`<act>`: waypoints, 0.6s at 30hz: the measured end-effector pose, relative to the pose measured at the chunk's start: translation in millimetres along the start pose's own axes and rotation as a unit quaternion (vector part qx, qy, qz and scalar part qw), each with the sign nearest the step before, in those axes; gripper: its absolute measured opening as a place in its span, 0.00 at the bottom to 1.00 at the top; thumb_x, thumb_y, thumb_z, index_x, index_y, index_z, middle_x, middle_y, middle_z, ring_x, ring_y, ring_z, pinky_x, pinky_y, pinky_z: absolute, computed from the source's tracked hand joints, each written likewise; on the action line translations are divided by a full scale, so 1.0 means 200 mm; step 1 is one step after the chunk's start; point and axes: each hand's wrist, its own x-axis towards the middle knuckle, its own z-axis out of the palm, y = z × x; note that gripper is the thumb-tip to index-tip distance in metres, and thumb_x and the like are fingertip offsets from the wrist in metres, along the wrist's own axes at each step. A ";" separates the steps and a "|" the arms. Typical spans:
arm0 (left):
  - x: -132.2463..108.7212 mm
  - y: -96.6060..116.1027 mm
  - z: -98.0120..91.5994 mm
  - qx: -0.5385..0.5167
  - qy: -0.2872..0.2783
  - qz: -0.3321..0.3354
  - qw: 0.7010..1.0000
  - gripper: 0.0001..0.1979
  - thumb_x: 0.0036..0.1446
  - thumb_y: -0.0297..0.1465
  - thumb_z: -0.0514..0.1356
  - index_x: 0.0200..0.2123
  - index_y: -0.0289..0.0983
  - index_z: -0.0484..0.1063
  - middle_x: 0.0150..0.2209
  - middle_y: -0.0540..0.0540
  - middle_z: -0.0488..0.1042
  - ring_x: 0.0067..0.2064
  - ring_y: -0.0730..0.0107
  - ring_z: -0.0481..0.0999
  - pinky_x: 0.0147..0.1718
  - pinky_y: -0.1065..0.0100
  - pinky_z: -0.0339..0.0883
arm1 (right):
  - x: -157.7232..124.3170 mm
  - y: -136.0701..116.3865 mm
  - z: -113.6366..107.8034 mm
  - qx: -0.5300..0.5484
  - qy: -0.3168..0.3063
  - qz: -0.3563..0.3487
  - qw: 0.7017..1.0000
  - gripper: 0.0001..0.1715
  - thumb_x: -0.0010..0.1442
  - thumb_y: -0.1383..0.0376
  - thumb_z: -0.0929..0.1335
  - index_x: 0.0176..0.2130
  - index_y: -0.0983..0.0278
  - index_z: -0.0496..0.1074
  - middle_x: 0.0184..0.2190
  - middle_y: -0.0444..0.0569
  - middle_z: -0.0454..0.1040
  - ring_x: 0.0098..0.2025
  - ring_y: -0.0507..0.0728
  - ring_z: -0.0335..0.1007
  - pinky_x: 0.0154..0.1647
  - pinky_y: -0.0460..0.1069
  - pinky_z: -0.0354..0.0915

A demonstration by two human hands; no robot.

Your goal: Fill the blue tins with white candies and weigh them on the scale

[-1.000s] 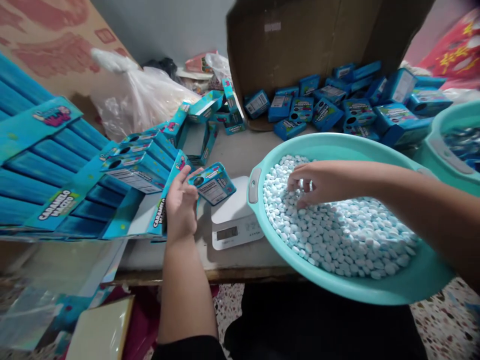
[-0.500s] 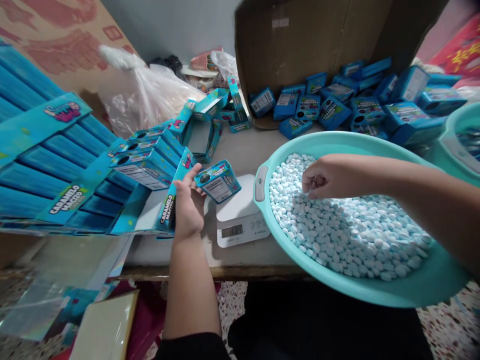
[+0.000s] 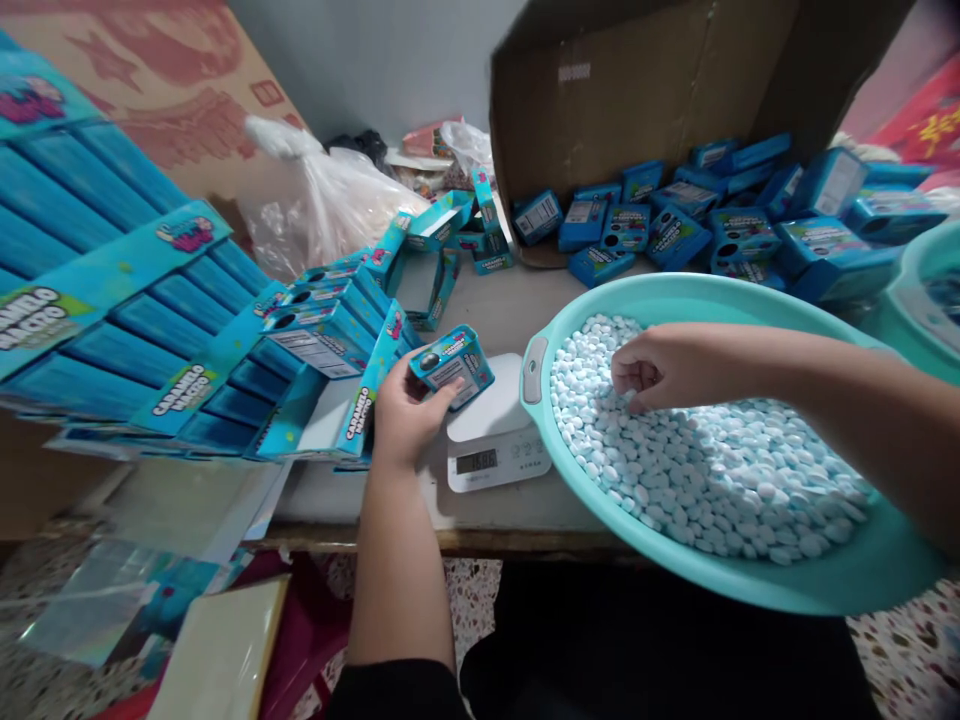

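Note:
My left hand [image 3: 411, 412] is closed round a small blue candy box [image 3: 454, 366], thumb on its front and fingers behind. The box is over the left part of a white kitchen scale [image 3: 491, 425] with a lit display; whether it touches the plate I cannot tell. My right hand [image 3: 651, 372] is curled shut just above the pale blue and white candies [image 3: 675, 490] that fill a turquoise oval tub [image 3: 570, 490]. Its fingertips are partly hidden, so I cannot make out what they hold.
Display cartons [image 3: 187, 375] of blue boxes stand at the left, one part-filled carton [image 3: 367, 390] beside my left hand. Behind the tub, loose candy boxes [image 3: 675, 235] lie by a large cardboard box [image 3: 637, 100]. A second turquoise tub [image 3: 911, 300] is at the right.
My left fingers and thumb have closed on the candy box, where before the hand was open beside it. My right hand stays over the candies. The whole view has shifted slightly.

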 end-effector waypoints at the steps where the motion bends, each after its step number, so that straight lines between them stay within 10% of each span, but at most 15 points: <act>1: -0.01 0.03 0.01 0.057 0.029 0.046 0.997 0.26 0.51 0.38 0.72 0.51 0.36 0.75 0.47 0.40 0.80 0.48 0.53 0.80 0.51 0.53 0.74 | 0.00 -0.01 0.00 -0.002 0.001 -0.001 1.000 0.08 0.53 0.60 0.71 0.35 0.60 0.75 0.31 0.47 0.76 0.31 0.56 0.69 0.31 0.52 0.60; 6: -0.06 0.33 0.07 0.357 0.006 0.374 0.856 0.22 0.61 0.28 0.62 0.59 0.40 0.73 0.54 0.39 0.78 0.55 0.53 0.74 0.56 0.51 0.66 | 0.02 0.01 0.02 -0.001 0.005 -0.013 1.000 0.02 0.52 0.62 0.69 0.29 0.57 0.71 0.27 0.47 0.74 0.29 0.58 0.66 0.30 0.55 0.59; 11: -0.05 0.46 0.17 0.436 -0.073 0.506 0.741 0.20 0.68 0.27 0.57 0.61 0.45 0.71 0.57 0.46 0.78 0.54 0.62 0.73 0.55 0.56 0.63 | 0.08 0.07 0.07 -0.006 -0.004 0.006 1.000 0.06 0.49 0.57 0.71 0.26 0.53 0.70 0.28 0.51 0.75 0.30 0.62 0.69 0.34 0.59 0.61; 18: -0.03 0.42 0.22 0.447 -0.127 0.427 0.775 0.20 0.69 0.25 0.53 0.61 0.44 0.72 0.57 0.47 0.78 0.52 0.63 0.74 0.50 0.58 0.68 | 0.15 0.18 0.10 0.003 -0.047 -0.012 0.999 0.11 0.49 0.50 0.72 0.26 0.50 0.70 0.30 0.57 0.76 0.32 0.64 0.71 0.37 0.60 0.60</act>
